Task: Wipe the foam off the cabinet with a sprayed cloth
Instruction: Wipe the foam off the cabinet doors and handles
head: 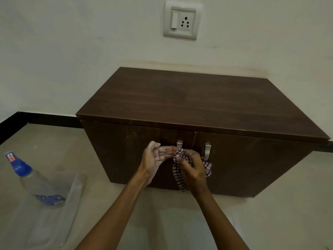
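A low dark-brown wooden cabinet (189, 101) stands on the floor against the wall, with two doors and two metal handles (207, 150). My right hand (194, 168) is shut on a bunched red-and-white checked cloth (179, 177), held in front of the doors near the left handle. One end of the cloth hangs down. My left hand (156, 157) is open, palm up, fingertips touching the cloth. A few small pale specks show on the left door (129, 136). No clear foam shows on the cabinet top.
A clear spray bottle with a blue cap (30, 179) stands on the tiled floor at the left, on a sheet of clear plastic (59, 213). A wall socket with a switch (182, 20) sits above the cabinet. A black skirting runs along the wall.
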A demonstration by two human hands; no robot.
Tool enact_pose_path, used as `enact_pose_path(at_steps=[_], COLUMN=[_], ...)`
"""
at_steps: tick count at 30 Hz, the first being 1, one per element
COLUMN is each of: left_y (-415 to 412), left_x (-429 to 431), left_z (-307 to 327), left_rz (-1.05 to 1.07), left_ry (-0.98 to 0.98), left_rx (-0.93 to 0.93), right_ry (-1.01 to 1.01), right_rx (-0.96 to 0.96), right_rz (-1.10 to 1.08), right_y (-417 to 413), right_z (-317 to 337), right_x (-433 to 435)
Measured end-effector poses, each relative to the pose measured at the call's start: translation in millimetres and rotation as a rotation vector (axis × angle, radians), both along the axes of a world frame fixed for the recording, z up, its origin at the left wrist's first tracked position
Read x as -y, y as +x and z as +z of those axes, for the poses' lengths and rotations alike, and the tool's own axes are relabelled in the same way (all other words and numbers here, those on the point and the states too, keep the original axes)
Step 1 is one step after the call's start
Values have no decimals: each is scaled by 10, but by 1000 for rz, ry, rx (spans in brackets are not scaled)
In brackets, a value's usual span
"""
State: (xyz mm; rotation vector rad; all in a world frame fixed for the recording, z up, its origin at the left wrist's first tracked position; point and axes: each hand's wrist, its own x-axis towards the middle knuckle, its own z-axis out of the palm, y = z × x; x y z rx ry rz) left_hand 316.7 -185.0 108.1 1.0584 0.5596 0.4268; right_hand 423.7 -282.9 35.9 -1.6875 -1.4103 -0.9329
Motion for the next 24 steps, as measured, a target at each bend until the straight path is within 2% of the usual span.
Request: enact_pose_path(at_steps=[2,5,7,10,13,20,22,24], left_y=[8,10,5,1,5,-23,-13,-10], left_x=[4,2,-3,6,19,49,41,31], left_z=[-7,3,-2,-10,0,28,4,-15], left_rz=[17,6,-13,-10,9,37,64,70], left_ry=[-8,-18,-12,-8,-10,-23,-32,-38], left_rx=[8,-1,-5,1,-2,-30,-40,-45], right_ry=[-81,-31,-33,-138,-190,195,175,129], right_rx=[-100,153,182,207,110,-214,-229,-153], right_rz=[-2,60,72,43,28,-29,-27,-31], right_y=[6,51,81,54,-14,-322,-312,-276], right_z=[13,-60,-108,-269,-340,256,335,302], right_x=[11,-15,-24,19,38,79,-14,-81])
